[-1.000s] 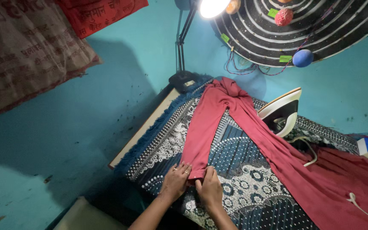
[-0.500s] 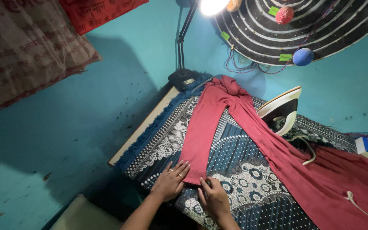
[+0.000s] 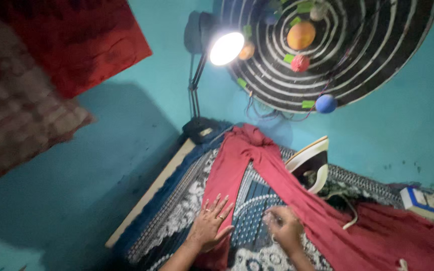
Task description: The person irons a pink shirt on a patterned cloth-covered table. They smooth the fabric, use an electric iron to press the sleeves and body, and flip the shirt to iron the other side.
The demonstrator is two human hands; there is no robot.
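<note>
A red pair of trousers [image 3: 257, 160] lies spread on a table under a blue-and-white patterned cloth [image 3: 187, 206], its two legs running apart toward me. My left hand [image 3: 211, 225] rests flat, fingers apart, on the left trouser leg. My right hand [image 3: 285, 230] is on the patterned cloth between the legs, at the edge of the right leg, with its fingers curled; whether it pinches the fabric is unclear. An electric iron [image 3: 310, 163] stands upright just beyond the right leg.
A lit desk lamp [image 3: 212, 45] stands on its base [image 3: 199, 129] at the table's far end. A round black wall board with coloured balls [image 3: 327, 45] hangs on the teal wall. A small box [image 3: 425, 203] sits at the right. Red and patterned cloths [image 3: 71, 45] hang at the left.
Both hands have slid up along the trousers and drawn apart, the right hand moving off the left leg toward the right one. The camera has tilted up and moved closer.
</note>
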